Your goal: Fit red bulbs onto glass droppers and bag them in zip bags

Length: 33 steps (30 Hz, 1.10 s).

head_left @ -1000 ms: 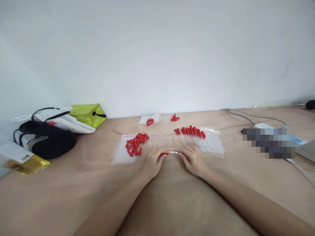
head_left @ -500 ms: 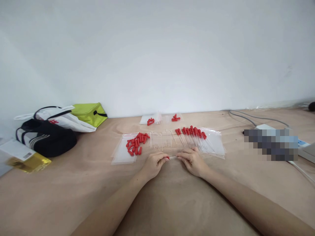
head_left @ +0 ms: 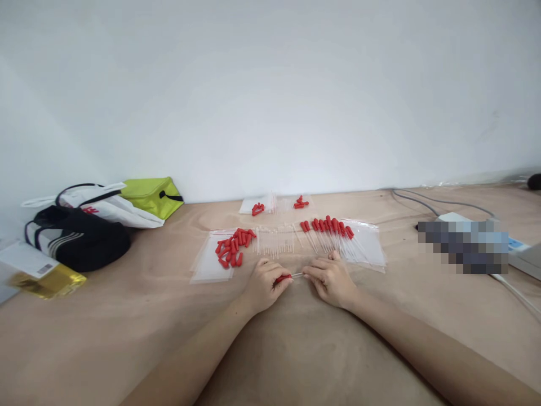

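Observation:
Between thumb and fingers, my left hand (head_left: 265, 286) is closed on a red rubber bulb (head_left: 283, 277). From the bulb's right end a thin clear dropper tube (head_left: 297, 275) runs across to my right hand (head_left: 330, 279), whose fingers pinch it. Whether the tube sits inside the bulb is too small to tell. Loose red bulbs (head_left: 232, 247) lie heaped on clear zip bags beyond my left hand. A row of clear tubes (head_left: 274, 241) rests past the gap between my hands. Several tubes with red bulbs on them (head_left: 332, 226) lie side by side beyond my right hand.
Two small groups of red bulbs (head_left: 257, 209) lie near the wall. Clear zip bags (head_left: 369, 242) are at right. A black cap (head_left: 84, 239), a lime-green bag (head_left: 154, 194) and a gold packet (head_left: 46, 279) stand left. Grey cables (head_left: 416, 197) and a blurred-out object (head_left: 465, 245) are right.
My left fingers have shifted along the red bulb, so more of it shows now. The bulb and tube have come slightly nearer to me. My right hand stays nearly in place.

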Each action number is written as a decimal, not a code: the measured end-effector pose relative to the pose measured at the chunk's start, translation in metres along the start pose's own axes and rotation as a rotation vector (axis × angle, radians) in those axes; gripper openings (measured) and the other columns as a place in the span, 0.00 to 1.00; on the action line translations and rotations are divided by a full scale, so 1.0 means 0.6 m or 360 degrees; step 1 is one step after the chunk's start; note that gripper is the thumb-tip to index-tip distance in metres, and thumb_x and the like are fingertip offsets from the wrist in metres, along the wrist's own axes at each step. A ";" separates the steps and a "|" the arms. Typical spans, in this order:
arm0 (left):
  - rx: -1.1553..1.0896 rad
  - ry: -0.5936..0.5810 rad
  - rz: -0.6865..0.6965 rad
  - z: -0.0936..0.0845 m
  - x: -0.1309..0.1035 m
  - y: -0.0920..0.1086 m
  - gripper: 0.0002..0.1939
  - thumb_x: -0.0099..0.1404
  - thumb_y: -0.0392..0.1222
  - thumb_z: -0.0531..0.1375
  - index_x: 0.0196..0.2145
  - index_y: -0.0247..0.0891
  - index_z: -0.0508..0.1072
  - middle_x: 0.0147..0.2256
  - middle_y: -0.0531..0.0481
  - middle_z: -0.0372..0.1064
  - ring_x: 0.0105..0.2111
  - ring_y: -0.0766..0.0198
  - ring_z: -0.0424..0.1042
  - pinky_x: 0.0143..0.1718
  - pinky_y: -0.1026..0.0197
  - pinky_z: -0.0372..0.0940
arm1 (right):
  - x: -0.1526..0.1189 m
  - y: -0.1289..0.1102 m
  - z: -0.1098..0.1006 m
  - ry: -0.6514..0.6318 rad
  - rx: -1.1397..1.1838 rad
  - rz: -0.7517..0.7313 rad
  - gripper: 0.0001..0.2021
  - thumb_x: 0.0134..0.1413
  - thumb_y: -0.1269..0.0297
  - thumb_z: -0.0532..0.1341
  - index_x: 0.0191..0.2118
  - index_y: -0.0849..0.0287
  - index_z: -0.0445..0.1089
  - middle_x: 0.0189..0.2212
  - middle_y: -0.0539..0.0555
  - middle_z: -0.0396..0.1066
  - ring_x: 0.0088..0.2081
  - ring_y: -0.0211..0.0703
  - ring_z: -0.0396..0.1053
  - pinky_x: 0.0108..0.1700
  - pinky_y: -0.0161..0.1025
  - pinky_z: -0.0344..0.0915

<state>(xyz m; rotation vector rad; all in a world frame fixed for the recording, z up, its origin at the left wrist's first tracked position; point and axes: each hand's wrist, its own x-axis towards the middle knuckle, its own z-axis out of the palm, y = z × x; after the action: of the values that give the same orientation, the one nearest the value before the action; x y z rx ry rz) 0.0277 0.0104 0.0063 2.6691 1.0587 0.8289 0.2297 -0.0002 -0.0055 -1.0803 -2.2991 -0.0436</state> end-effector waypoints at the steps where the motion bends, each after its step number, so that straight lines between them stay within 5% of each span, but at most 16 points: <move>1: 0.0014 0.0006 0.0036 0.000 -0.001 0.000 0.09 0.62 0.41 0.53 0.29 0.37 0.70 0.26 0.51 0.70 0.27 0.65 0.66 0.38 0.58 0.56 | -0.001 -0.002 0.001 0.0007 0.0022 -0.0004 0.12 0.55 0.69 0.50 0.32 0.57 0.70 0.22 0.50 0.68 0.26 0.35 0.61 0.32 0.38 0.41; 15: -0.0011 -0.0084 0.0097 -0.005 0.003 0.002 0.08 0.62 0.40 0.52 0.30 0.38 0.69 0.28 0.51 0.71 0.30 0.65 0.67 0.44 0.56 0.55 | 0.004 -0.018 0.003 -0.0165 0.0266 0.0110 0.12 0.57 0.68 0.48 0.34 0.56 0.69 0.26 0.49 0.69 0.30 0.35 0.64 0.34 0.36 0.48; 22: -0.0064 0.0031 -0.0084 -0.005 0.004 -0.008 0.09 0.62 0.40 0.53 0.40 0.39 0.68 0.36 0.48 0.69 0.38 0.61 0.66 0.44 0.56 0.58 | 0.009 -0.010 -0.010 -0.0227 -0.0182 0.0033 0.11 0.53 0.71 0.50 0.35 0.57 0.70 0.30 0.55 0.69 0.36 0.44 0.61 0.36 0.40 0.46; 26: -0.0068 0.0102 -0.0357 -0.001 0.002 -0.013 0.20 0.58 0.39 0.57 0.48 0.36 0.61 0.39 0.45 0.66 0.40 0.59 0.65 0.42 0.56 0.61 | 0.026 0.027 -0.007 0.0015 -0.0218 0.0553 0.10 0.52 0.67 0.51 0.34 0.59 0.69 0.30 0.55 0.70 0.36 0.44 0.62 0.37 0.41 0.46; 29: -0.0031 -0.0028 -0.0318 0.001 0.003 -0.014 0.09 0.59 0.39 0.55 0.39 0.37 0.68 0.35 0.47 0.66 0.37 0.60 0.65 0.40 0.56 0.61 | 0.050 0.058 0.006 0.0222 -0.0189 0.1013 0.11 0.51 0.63 0.51 0.37 0.60 0.66 0.28 0.54 0.71 0.35 0.45 0.64 0.39 0.41 0.47; 33: -0.0010 -0.0065 -0.0238 0.002 0.003 -0.013 0.07 0.60 0.39 0.54 0.34 0.37 0.70 0.35 0.47 0.67 0.36 0.60 0.65 0.40 0.57 0.60 | 0.084 0.076 0.028 0.0227 -0.0239 0.1278 0.10 0.49 0.61 0.52 0.35 0.61 0.65 0.26 0.54 0.71 0.34 0.47 0.66 0.41 0.43 0.45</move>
<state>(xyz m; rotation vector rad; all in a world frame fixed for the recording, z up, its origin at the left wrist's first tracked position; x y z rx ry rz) 0.0250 0.0174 0.0039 2.5524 1.2252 0.7449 0.2290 0.0697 -0.0025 -1.9293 -1.6158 0.0243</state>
